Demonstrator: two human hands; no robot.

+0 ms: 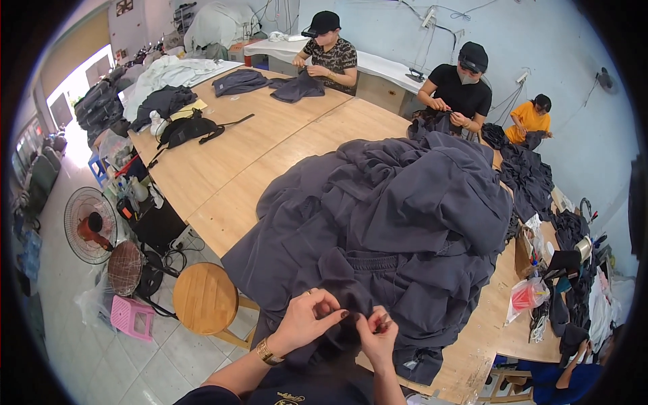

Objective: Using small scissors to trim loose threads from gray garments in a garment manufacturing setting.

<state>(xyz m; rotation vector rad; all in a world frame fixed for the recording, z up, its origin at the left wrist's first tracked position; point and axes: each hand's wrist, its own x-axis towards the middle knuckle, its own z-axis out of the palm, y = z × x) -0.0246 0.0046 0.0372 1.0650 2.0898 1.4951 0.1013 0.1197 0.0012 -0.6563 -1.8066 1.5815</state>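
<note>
A large heap of dark grey garments (432,196) lies on the wooden table right in front of me. On its near side an elastic, gathered waistband (375,263) shows. My left hand (307,321), with a gold bracelet at the wrist, pinches a fold of a dark grey garment (337,273) at the heap's near edge. Close beside it, my right hand (378,337) is closed with its fingertips on the same fold. Something small and dark shows at the right hand's fingers, too small to make out. Cloth hangs below both hands toward my lap.
A round wooden stool (204,297), a pink plastic stool (131,317) and a fan (91,226) stand left of the table (223,175). A black bag (192,129) lies on the far left. Several people handle dark cloth around the table. Tools and a plastic bag (526,295) lie at right.
</note>
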